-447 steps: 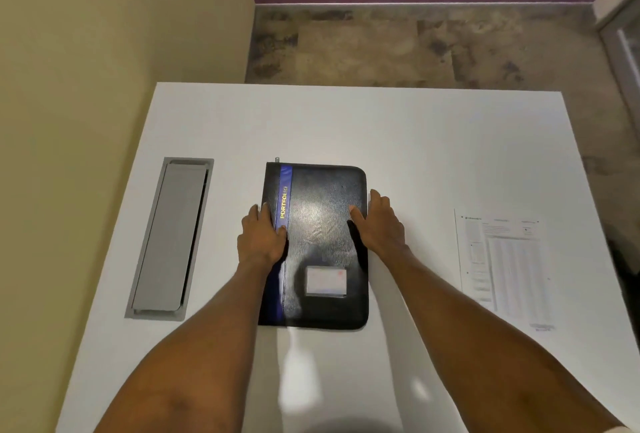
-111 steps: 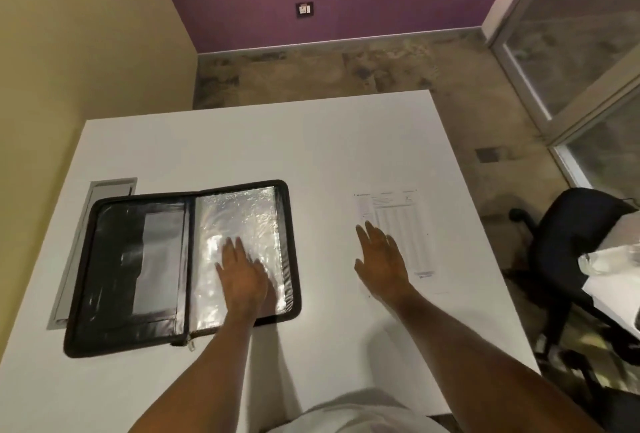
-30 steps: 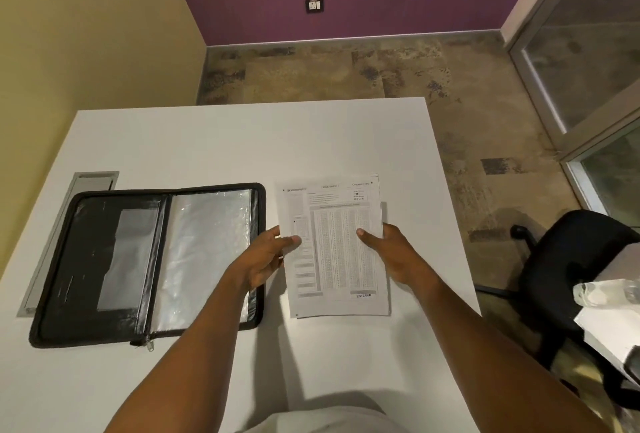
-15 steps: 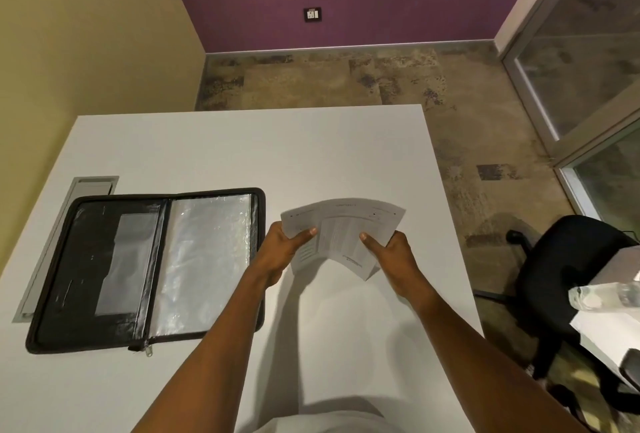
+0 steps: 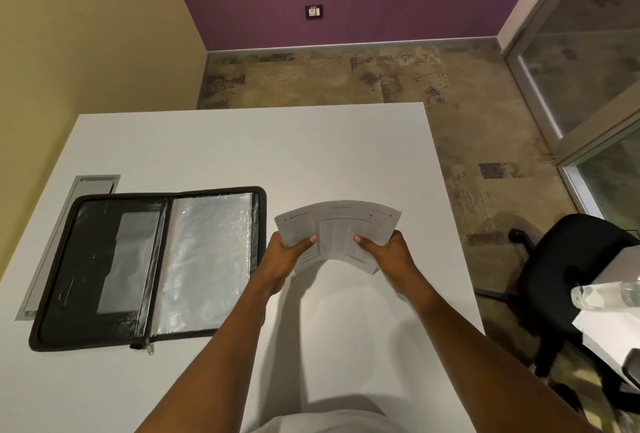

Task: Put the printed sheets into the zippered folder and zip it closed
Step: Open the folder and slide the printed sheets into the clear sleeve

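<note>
fingers [image 5: 310,239] on bowed sheets [image 5: 341,224]

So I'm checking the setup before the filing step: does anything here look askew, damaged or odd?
Nothing damaged or spilled. The white printed sheets bow upward between the left hand and right hand, held above the white table. The open black zippered folder lies flat, slightly skewed to the table edge.

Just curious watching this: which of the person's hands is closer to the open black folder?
Left. The left hand grips the printed sheets just beside the folder; the right hand holds their far side.
</note>
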A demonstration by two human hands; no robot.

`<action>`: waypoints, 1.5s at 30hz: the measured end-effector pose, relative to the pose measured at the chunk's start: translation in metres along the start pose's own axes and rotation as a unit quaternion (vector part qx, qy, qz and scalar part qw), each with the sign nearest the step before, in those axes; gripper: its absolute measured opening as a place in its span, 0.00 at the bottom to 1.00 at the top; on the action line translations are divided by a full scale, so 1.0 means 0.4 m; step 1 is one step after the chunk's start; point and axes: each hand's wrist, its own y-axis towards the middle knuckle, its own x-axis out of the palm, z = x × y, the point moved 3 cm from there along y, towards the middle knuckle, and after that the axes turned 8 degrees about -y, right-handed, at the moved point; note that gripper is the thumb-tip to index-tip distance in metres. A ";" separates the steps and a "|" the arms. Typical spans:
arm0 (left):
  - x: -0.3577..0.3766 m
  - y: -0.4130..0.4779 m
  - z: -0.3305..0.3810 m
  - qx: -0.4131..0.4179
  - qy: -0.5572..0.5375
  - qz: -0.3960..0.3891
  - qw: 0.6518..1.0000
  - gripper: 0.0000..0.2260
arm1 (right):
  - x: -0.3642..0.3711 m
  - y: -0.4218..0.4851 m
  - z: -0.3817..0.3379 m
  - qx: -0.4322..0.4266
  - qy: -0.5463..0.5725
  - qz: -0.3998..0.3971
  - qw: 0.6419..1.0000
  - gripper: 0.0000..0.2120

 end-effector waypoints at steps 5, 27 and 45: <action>0.003 -0.007 -0.030 -0.017 -0.002 0.006 1.000 0.15 | 0.004 -0.003 0.020 0.014 0.006 -0.006 1.000 0.20; -0.186 -0.044 0.016 -0.089 -0.092 -0.067 0.990 0.18 | 0.110 -0.064 -0.086 -0.022 -0.091 -0.140 0.986 0.15; -0.634 -0.053 0.112 -0.130 -0.122 0.008 0.984 0.17 | 0.563 -0.019 -0.155 0.021 -0.074 -0.104 0.992 0.13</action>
